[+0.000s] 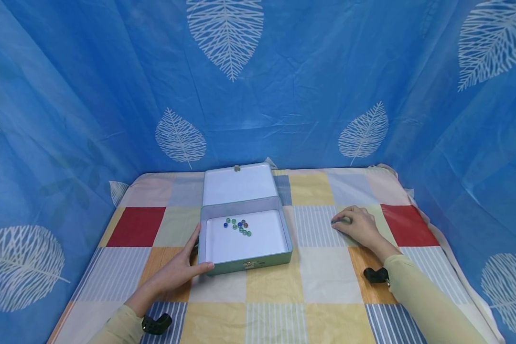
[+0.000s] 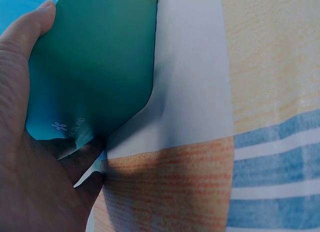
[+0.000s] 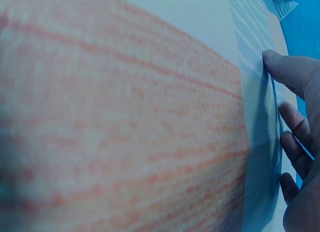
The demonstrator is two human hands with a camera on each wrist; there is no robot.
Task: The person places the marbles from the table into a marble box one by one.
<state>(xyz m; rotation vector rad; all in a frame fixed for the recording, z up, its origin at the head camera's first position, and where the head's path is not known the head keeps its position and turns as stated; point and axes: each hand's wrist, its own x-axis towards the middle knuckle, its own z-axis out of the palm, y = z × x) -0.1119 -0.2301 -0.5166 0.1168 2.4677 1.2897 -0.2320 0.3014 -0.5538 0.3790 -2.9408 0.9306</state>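
A green tin box (image 1: pixel 268 259) with a white inside stands with its hinged lid (image 1: pixel 241 184) laid back. Several small glass marbles (image 1: pixel 241 230), green, blue and one reddish, lie on its floor. My left hand (image 1: pixel 182 265) holds the box by its near left corner, thumb on the front rim and fingers along the left side. In the left wrist view, the fingers reach around the green wall (image 2: pixel 95 66). Right of the box, my right hand (image 1: pixel 359 227) is low over the cloth, pinching a small dark marble (image 1: pixel 333 221) at its fingertips. The right wrist view does not show that marble.
A patchwork-patterned cloth (image 1: pixel 275 320) covers the table. Blue curtains (image 1: pixel 284 95) with white leaf prints hang behind and at both sides. Each wrist wears a black device, one on the left (image 1: pixel 156 324) and one on the right (image 1: pixel 376 275).
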